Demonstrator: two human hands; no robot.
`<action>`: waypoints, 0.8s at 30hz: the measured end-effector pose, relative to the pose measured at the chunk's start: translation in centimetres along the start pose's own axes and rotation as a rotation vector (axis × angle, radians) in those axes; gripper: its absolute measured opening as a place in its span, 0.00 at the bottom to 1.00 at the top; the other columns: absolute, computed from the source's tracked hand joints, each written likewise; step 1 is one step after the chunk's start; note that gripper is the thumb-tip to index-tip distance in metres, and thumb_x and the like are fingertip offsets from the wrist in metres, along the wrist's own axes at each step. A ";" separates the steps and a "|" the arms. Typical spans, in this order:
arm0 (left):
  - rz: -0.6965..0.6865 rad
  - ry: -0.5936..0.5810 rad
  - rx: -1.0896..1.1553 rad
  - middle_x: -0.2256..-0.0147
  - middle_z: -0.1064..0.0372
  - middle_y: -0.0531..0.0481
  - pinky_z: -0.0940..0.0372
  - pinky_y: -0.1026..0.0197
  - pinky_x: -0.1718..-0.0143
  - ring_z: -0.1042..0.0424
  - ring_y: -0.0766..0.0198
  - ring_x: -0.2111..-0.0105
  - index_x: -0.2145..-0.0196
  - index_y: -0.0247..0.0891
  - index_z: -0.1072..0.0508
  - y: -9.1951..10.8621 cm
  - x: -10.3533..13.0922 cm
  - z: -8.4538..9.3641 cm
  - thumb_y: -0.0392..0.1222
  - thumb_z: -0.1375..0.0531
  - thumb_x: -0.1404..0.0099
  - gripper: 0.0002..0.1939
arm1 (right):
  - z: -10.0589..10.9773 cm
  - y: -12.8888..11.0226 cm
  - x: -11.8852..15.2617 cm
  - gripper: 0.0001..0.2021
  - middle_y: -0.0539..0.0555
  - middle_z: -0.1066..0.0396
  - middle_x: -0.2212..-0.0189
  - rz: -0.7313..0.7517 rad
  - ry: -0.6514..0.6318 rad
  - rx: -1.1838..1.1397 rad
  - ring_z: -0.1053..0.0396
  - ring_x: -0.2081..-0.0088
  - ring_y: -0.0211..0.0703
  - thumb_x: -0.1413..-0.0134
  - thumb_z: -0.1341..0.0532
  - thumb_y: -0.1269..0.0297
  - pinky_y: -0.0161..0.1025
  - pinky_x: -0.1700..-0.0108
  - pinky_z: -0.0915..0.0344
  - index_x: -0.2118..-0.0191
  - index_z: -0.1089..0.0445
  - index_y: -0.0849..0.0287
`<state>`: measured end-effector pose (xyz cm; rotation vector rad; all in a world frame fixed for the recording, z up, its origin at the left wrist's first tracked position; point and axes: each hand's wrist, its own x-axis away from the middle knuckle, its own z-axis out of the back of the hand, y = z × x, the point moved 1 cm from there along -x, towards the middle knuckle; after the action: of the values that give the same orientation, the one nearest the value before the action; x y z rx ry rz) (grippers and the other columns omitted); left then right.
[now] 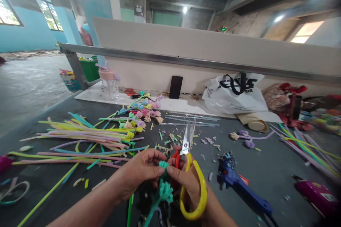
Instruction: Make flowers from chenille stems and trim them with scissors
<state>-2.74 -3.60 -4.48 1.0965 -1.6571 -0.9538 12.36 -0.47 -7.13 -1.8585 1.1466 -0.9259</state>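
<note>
Thumb and fingers of my left hand [142,168] pinch a small green fuzzy flower piece [163,165]. My right hand [186,181] pinches the same piece from the other side, and also holds yellow-and-red-handled scissors [188,143], their blades pointing away and slightly apart. Just below the fingertips hangs a second green cluster [165,192] on a green stem that runs down to the bottom edge. Parts of both hands' lower fingers are hidden behind the green pieces and the scissors.
Fuzzy sticks [87,134] lie in a pile at left, with finished flowers [145,113] behind. A blue glue gun [239,188] and a magenta tool [317,195] lie at right. A phone [176,87] and white bag [236,94] stand at the back. Small clippings are scattered mid-table.
</note>
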 end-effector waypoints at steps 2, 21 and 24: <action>-0.003 -0.039 0.050 0.69 0.34 0.50 0.38 0.65 0.75 0.36 0.71 0.78 0.63 0.34 0.33 0.1 0.2 0.1 0.38 0.37 0.51 0.16 | 0.2 0.1 -0.1 0.34 0.44 0.32 0.77 0.001 0.017 0.018 0.33 0.76 0.38 0.72 0.28 0.68 0.34 0.75 0.38 0.55 0.44 0.52; -0.099 0.117 -0.087 0.81 0.36 0.55 0.40 0.67 0.76 0.35 0.71 0.79 0.75 0.33 0.33 -0.1 -0.3 0.3 0.36 0.38 0.51 0.07 | -0.2 -0.3 0.1 0.37 0.45 0.34 0.77 -0.011 -0.035 -0.032 0.35 0.78 0.38 0.66 0.32 0.68 0.35 0.78 0.38 0.48 0.50 0.52; -0.133 0.129 -0.128 0.81 0.37 0.56 0.42 0.67 0.77 0.37 0.71 0.80 0.75 0.33 0.33 -0.2 -0.4 0.3 0.37 0.38 0.51 0.06 | -0.5 -0.4 0.2 0.37 0.44 0.34 0.77 -0.020 -0.034 -0.031 0.35 0.79 0.38 0.66 0.32 0.68 0.35 0.78 0.39 0.49 0.50 0.51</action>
<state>-2.88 -3.29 -4.82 1.1668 -1.4137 -1.0372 12.18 -0.63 -6.49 -1.9064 1.1296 -0.8889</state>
